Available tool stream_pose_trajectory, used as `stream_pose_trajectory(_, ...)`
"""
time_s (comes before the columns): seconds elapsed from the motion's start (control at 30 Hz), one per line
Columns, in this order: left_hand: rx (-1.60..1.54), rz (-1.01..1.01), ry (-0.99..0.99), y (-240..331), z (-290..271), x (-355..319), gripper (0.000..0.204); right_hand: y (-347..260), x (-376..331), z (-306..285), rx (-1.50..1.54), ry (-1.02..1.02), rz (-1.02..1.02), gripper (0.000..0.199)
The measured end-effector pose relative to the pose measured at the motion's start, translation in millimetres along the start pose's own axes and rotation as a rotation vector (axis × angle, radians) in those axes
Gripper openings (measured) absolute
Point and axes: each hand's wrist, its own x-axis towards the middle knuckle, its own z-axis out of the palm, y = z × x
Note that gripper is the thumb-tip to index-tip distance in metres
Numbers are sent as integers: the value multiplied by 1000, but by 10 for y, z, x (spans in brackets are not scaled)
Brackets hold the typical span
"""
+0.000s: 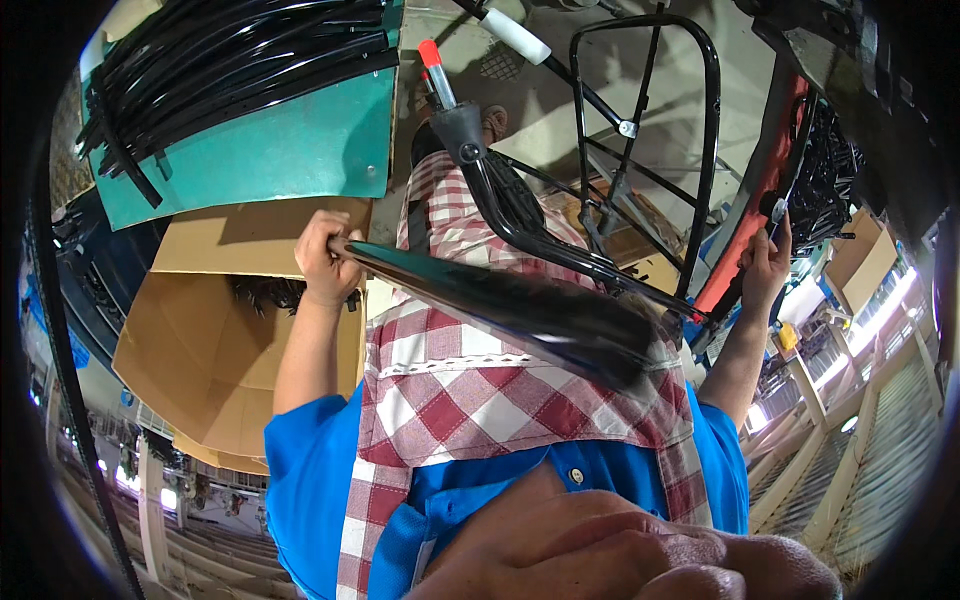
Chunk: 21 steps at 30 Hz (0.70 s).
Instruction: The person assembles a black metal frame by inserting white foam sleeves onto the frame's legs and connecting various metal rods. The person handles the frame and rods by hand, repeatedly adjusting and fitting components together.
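Note:
My left hand [328, 258] is closed round the narrow end of a long, glossy black curved strip [500, 305], which looks like a bicycle mudguard. It slants across my chest to the right, its wide far end blurred. My right hand [766, 262] is raised at the right, with its index finger stretched up to a small round fitting [778, 210] by a red-and-black edge [750, 220]. The other fingers are curled, and what they grip is hidden. Between my hands stands a black bicycle frame [530, 245] with a looped tube carrier [712, 120] and a red-capped silver tube [437, 75].
At the far left, a bundle of black curved strips [250, 60] lies on a green board [270, 150]. Below it stands an open cardboard box [190, 350] with dark parts inside. A white-sleeved tube [515, 37] sticks out at the back. Black plastic wrapping [825, 170] bulges at the right.

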Motion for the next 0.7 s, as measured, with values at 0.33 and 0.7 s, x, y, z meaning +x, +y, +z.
stream_pose_trajectory(0.33,185,-832,-272,-144,60,-1091,22,-30,103,247,-5,5,8,53)
stream_pose_trajectory(0.7,-629,-982,-351,-90,1281,730,23,-28,208,253,3,-43,-23,55)
